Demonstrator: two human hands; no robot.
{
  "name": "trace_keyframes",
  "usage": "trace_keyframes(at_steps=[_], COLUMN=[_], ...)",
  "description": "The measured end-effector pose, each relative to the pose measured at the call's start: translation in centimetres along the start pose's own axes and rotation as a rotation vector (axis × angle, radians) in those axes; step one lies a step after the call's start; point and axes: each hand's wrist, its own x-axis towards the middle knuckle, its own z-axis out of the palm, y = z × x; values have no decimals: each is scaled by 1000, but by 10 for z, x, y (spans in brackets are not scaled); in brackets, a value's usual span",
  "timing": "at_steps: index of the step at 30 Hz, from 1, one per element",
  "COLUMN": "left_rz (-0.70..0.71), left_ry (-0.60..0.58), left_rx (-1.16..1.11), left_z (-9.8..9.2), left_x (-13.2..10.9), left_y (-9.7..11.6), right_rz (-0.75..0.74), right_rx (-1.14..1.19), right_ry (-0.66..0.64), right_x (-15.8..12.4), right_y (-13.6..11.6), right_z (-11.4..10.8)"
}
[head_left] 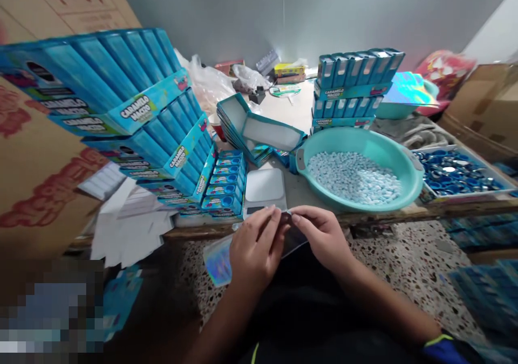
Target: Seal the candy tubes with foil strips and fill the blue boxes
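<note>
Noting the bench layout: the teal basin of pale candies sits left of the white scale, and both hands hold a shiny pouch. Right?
No: the head view shows the teal basin of pale candies right of the white scale, not left. The left hand and right hand do hold the shiny pouch.

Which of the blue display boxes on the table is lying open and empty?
The open box behind the white scale, left of the teal basin: its bare white inside shows; the stacked ones hold packs.
</note>
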Motion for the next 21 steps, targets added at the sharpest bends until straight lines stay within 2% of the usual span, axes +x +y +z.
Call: trace_keyframes(at_steps=[3,7,11,17,21], left_rz=[78,112,81,50,32], left_ry=[19,36,-12,46,67], left_rx=[36,94,157,326,277], left_z=[-1,-4,-9,-15,-14], left_x=[-14,-27,-33,-32,-29], left_y=[3,12,24,32,35], right_rz=[28,51,46,41,25], right_rx=[24,42,32,60,65], right_ry=[13,-2,-66,-188,-228], right_x=[-13,-20,-14,3,9], right_y=[7,12,12,4,3], right_z=[0,1,4,8,12])
